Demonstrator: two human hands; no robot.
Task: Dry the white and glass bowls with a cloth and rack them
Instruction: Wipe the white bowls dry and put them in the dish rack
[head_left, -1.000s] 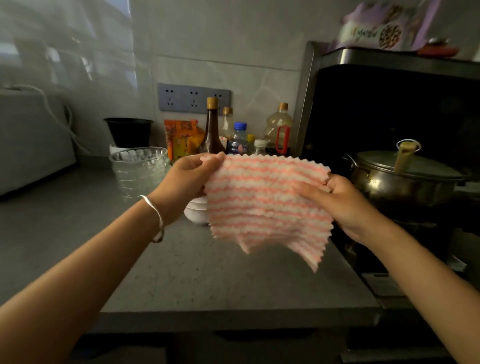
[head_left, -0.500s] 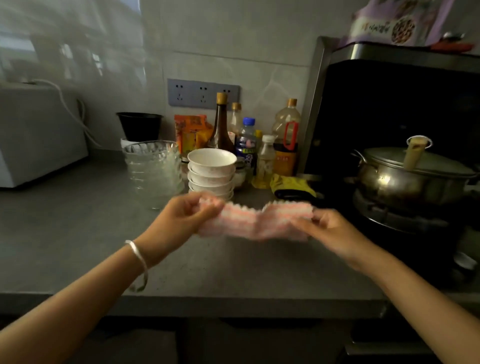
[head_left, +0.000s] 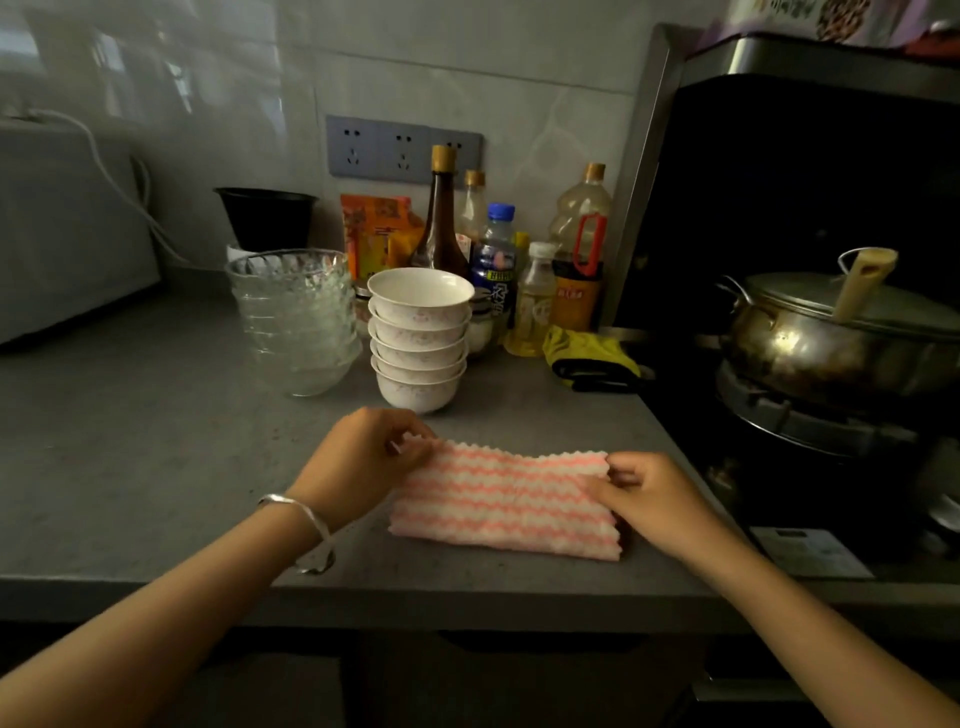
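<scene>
A pink and white striped cloth (head_left: 501, 501) lies folded flat on the grey counter (head_left: 130, 467) near its front edge. My left hand (head_left: 363, 457) pinches the cloth's far left corner. My right hand (head_left: 649, 499) pinches its far right corner. Behind the cloth stands a stack of several white bowls (head_left: 420, 338) with a faint pink pattern. To the left of it stands a stack of several glass bowls (head_left: 296, 317). No rack is in view.
Bottles and packets (head_left: 488, 244) line the back wall beside a black tub (head_left: 266, 215). A yellow glove (head_left: 592, 356) lies by the stove, where a lidded steel pot (head_left: 841, 332) sits on the burner. A white appliance (head_left: 62, 228) stands at far left.
The cloth, held up spread in the air a second ago, has come down and now lies folded on the counter. Both hands lowered with it and still pinch its corners.
</scene>
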